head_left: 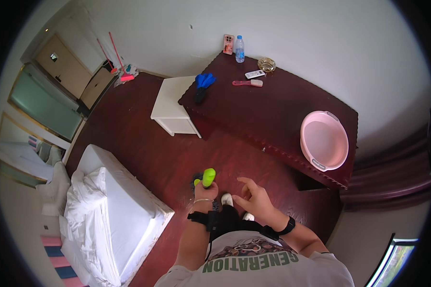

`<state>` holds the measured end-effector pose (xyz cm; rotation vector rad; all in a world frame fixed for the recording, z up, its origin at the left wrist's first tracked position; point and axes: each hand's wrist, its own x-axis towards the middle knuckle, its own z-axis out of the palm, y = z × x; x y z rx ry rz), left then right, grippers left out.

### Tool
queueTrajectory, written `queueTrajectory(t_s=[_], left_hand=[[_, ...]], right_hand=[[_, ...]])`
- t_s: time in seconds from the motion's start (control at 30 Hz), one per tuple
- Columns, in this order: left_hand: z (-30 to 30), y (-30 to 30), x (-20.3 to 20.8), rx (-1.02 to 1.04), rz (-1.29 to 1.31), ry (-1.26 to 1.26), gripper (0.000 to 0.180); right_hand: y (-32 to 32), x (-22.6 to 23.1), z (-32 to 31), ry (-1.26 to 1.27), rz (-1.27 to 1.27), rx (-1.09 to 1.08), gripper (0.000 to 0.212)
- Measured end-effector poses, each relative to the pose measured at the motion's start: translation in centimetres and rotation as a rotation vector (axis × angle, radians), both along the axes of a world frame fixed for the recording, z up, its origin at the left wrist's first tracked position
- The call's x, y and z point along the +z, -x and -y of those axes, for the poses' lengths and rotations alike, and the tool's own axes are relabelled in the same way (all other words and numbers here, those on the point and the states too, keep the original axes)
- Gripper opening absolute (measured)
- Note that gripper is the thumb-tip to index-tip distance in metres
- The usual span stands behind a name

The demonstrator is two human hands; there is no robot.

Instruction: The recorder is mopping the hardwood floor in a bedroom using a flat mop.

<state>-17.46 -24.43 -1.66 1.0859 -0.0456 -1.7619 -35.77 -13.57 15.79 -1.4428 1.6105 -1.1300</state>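
My left hand (206,192) is closed around a lime-green handle (209,177) with a rounded end. Next to it shows a dark grey, fuzzy part (195,179), perhaps of the same tool; its full shape is hidden behind my hand. To the right, my right hand (256,200) hovers in front of my body with thumb and fingers apart, holding nothing. Both hands are above the dark red floor (163,158), between the bed (124,210) and the dark red table (254,115).
On the table are a pink basin (324,138), blue-and-black gloves (203,86), a pink-handled brush (247,83), a white remote (255,74), a glass ashtray (266,64), a water bottle (239,50) and a phone (228,44). A white cabinet (173,100) adjoins it.
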Motion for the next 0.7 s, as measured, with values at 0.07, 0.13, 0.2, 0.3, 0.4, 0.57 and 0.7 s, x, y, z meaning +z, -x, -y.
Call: queueTrajectory(t_s=[0.07,0.13,0.2,0.3,0.4,0.57,0.7], left_hand=[[5.1,1.4,2.6,0.311,-0.476,-0.370,0.016],[9.5,2.3,2.3,0.304,-0.602,-0.286,0.015],[14.9,5.4,1.9,0.235,-0.575,-0.337,0.014],[20.7,8.9,0.1,-0.246,-0.377,-0.363,0.022],[25.7,9.8,0.1,-0.762,0.131,-0.377,0.043],[37.0,8.1,-3.2,-0.594,1.568,0.665,0.043],[43.3,9.1,-2.5,-0.869,1.633,0.585,0.068]], right_hand=[[1.2,-1.0,2.3,-0.016,-0.023,-0.017,0.048],[1.9,-1.9,4.9,-0.030,-0.044,-0.022,0.046],[3.0,-2.6,8.2,-0.079,-0.104,-0.035,0.044],[4.6,-3.0,13.1,-0.116,-0.135,-0.097,0.043],[5.8,-2.4,16.8,-0.166,-0.109,-0.197,0.042],[7.6,-2.3,20.0,-0.291,-0.122,-0.428,0.040],[8.9,-2.4,21.2,-0.370,-0.113,-0.546,0.041]])
